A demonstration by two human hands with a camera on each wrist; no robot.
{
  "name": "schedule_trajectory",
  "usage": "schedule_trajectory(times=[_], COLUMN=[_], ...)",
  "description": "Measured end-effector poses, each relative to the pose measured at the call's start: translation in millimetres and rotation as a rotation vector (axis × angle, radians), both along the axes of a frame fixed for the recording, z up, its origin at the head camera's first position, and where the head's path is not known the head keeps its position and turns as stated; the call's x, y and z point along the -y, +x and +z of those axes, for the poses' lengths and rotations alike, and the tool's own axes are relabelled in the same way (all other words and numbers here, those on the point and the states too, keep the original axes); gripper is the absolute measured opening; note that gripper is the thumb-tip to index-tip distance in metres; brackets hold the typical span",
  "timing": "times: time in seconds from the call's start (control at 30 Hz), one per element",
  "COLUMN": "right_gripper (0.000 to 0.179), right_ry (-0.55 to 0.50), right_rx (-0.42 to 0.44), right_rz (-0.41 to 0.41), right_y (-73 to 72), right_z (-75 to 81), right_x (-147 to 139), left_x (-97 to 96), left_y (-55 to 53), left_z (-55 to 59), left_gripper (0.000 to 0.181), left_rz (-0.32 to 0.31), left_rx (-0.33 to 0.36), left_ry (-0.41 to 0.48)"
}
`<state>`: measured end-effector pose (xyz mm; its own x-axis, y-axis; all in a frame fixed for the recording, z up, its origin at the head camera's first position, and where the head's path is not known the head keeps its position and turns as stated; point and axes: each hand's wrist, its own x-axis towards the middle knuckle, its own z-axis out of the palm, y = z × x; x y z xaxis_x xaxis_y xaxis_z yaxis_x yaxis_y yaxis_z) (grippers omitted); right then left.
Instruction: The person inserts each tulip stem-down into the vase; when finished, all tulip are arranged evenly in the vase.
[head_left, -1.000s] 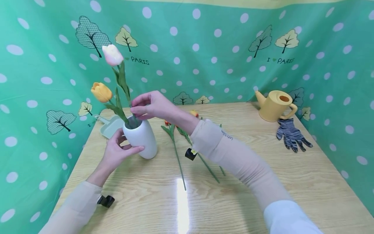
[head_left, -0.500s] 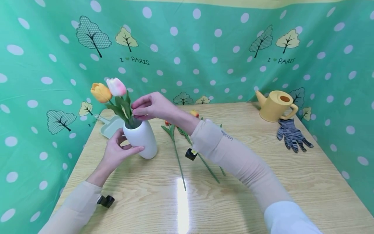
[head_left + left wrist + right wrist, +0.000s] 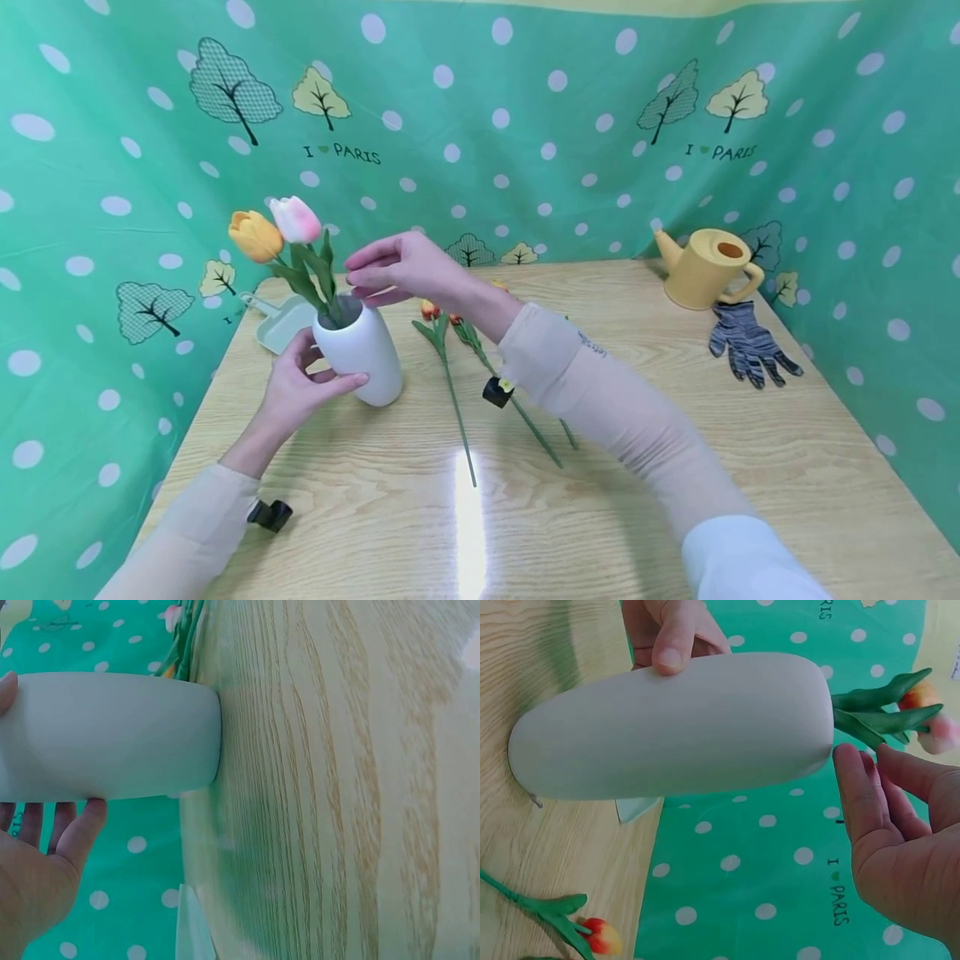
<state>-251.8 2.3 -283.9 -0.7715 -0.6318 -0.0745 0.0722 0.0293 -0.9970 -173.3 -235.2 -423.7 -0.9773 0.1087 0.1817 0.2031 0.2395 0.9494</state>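
Note:
A white vase stands tilted slightly on the wooden table. My left hand grips it from the left side, with the thumb across its front. Two tulips rise from its mouth: an orange-yellow tulip and a pink-and-white tulip, their lower stems hidden inside. My right hand hovers just right of the rim with nothing in its loosely bent fingers. In the right wrist view, the fingertips are right by the vase's rim, beside the green leaves.
Several red-orange tulips lie right of the vase, partly behind my right forearm. A pale green dustpan sits behind the vase. At the far right are a yellow watering can and a striped grey glove. A polka-dot curtain encloses the table.
The pink-and-white tulip has dropped deeper into the vase, beside the orange-yellow one. My right hand has let go of its stem and drawn slightly right. The left hand still holds the vase.

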Motion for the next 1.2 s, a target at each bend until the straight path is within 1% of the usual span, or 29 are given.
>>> schedule_trajectory(times=[0.1,0.2,0.33,0.43,0.63,0.7,0.8,0.9,1.03,1.13,1.2], right_gripper=[0.033,0.036,0.04,0.042,0.047,0.05,0.054,0.054,0.052,0.051,0.051], right_ry=[0.002,0.025,0.08,0.118,0.2,0.231,0.286,0.34,0.446,0.514,0.537], right_rx=[-0.012,-0.054,-0.106,-0.101,-0.085,-0.066,-0.049,-0.053,-0.089,-0.113,-0.103], right_rz=[0.003,-0.004,-0.039,-0.079,-0.162,-0.195,-0.221,-0.214,-0.181,-0.156,-0.152], right_y=[-2.0,-4.2,-7.5,-8.8,-6.5,-2.7,5.0,14.4,27.3,33.8,35.7], right_z=[0.8,-1.4,-10.1,-20.3,-49.3,-60.7,-78.2,-95.3,-113.9,-125.3,-133.3], right_x=[-11.2,-29.9,-63.5,-90.5,-144.1,-164.0,-193.6,-220.9,-249.4,-266.2,-276.5], left_x=[0.1,-0.4,0.6,1.7,1.3,0.0,-0.4,-0.4,-0.2,-0.2,-0.8], left_y=[-0.4,-0.9,-1.4,-0.7,-0.2,-1.2,-1.9,-2.4,-2.0,-1.9,-2.1], left_z=[-1.0,-1.5,-0.5,0.5,0.0,-0.7,-0.2,-0.4,-1.1,-1.1,-1.0], left_gripper=[0.077,0.077,0.078,0.078,0.077,0.077,0.077,0.077,0.077,0.078,0.078], left_rz=[0.001,0.001,-0.004,-0.006,0.003,-0.001,-0.006,-0.009,-0.005,0.003,0.007], left_rx=[0.001,-0.003,-0.011,-0.012,-0.008,-0.01,-0.014,-0.012,-0.001,-0.003,0.0], left_ry=[0.013,0.019,0.017,0.019,0.04,0.041,0.037,0.041,0.048,0.043,0.05])
